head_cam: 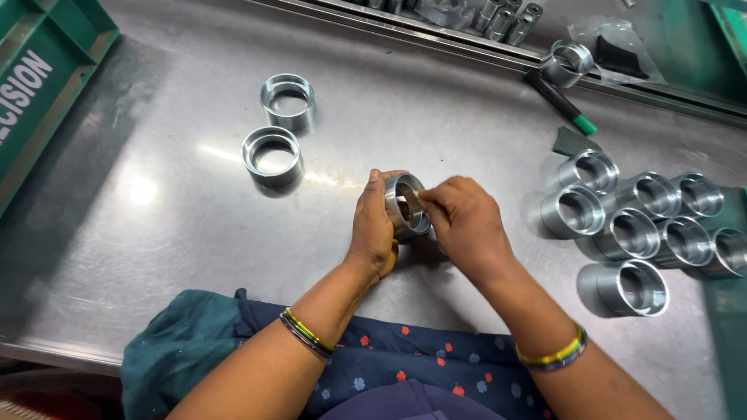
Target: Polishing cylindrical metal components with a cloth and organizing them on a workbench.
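My left hand (372, 229) grips a shiny metal ring (405, 204), held on edge just above the steel table (156, 225). Fingers of my right hand (465, 225) are pinched together at the ring's open bore, touching its inner rim; whether they hold a small tool or cloth I cannot tell. Two more metal rings stand upright on the table to the upper left, one (271, 153) nearer me and one (288, 100) farther back.
A cluster of several metal rings (638, 229) lies on its sides at the right. A black and green marker (562, 103), a dark green pad (573, 141) and one ring (567, 61) lie at the back right. A green crate (39, 85) stands at the left edge.
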